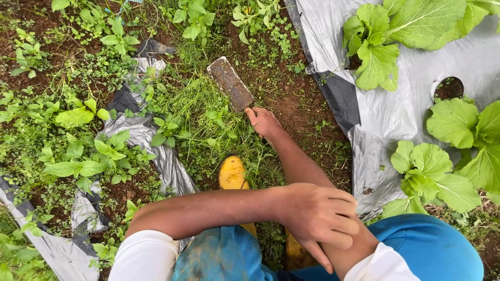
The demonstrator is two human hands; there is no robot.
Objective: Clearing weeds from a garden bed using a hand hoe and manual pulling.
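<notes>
Bare reddish-brown soil and a thick mat of weeds fill the ground between two planting beds, seen from above. At the middle of it lies the working tool, a short flat blade [230, 84], rectangular, rusted and caked with earth, its long axis running from upper left down to lower right, where it meets the right hand [264, 122]. That hand is closed round the handle, which is hidden inside the fist, so the blade points up and away from the person, over a tuft of fine grass [200, 112]. The right arm is stretched well forward; the left hand [317, 214] is far nearer the body, laid flat with fingers wrapped over the right forearm close to the elbow, holding no tool. Below the blade a yellow rubber boot [232, 173] shows its smooth toe among the grass, between blue-trousered knees. Crumpled grey plastic mulch sheet [388, 112] covers the bed on the right, with broad, crinkled leafy greens [432, 174] growing through round holes in it.
</notes>
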